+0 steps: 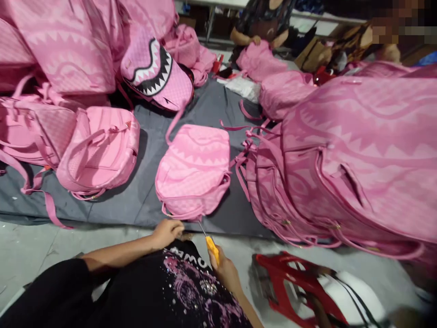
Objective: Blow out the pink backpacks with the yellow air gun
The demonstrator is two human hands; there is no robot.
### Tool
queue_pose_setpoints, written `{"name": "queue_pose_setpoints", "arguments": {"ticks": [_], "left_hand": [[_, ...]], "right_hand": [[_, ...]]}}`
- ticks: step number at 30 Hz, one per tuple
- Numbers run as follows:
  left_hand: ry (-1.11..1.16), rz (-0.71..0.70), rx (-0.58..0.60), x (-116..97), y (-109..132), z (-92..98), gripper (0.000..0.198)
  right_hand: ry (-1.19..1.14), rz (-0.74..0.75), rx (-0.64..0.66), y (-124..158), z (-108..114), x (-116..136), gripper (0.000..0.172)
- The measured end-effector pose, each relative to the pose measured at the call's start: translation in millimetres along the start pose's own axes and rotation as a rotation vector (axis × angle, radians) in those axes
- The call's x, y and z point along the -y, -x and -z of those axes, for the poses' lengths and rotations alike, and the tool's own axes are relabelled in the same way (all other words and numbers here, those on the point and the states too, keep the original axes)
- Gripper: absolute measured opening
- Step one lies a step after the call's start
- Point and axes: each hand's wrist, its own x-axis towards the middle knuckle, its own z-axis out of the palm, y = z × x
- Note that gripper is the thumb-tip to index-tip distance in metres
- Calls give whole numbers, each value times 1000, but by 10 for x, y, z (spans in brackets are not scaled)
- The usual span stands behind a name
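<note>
Directly far of the orange pick (212,248) clasped in the right hand (227,271) lies the pink backpack (194,171); the curled left hand (167,232) sits nearer it, hold unclear

orange-handled tool (211,247) tip too thin to tell (red object (290,278) blurred)

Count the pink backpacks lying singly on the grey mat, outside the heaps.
2: centre backpack at the grey mat's near edge, by the left hand; left backpack beside the left heap. Heaps may hide more.
</note>
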Motion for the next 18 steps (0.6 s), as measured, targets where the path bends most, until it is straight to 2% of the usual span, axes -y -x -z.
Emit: {"name": "queue_pose_setpoints", "arguments": {"ticks": [2,3,5,6,8,10,12,14,18], "left_hand": [[-192,-30,93,68,-1,303,33],[-327,-62,125,110,-96,433,50],[-654,-140,217,224,-405,620,84],[-809,-163,271,291,-576,677,93],[-971,-181,365,414,-857,738,86],[-971,-237,463,490,-987,745,62],[-925,-335,534,498,-969,710,48],[-896,-399,554,450,-879,644,48],[-947,-370,506,326,-757,480,49]], "right_hand": [[30,-84,82,13,-17,-8,39],[30,-98,94,32,-23,-27,40],[-1,-87,113,91,-30,-95,43],[-33,-69,120,125,-29,-134,45],[-113,-26,109,184,-4,-178,50],[-177,8,40,194,72,-125,53],[-157,22,-52,122,217,52,51],[-26,-4,-108,-46,439,317,45],[317,-126,-144,-597,1062,821,40]]}}
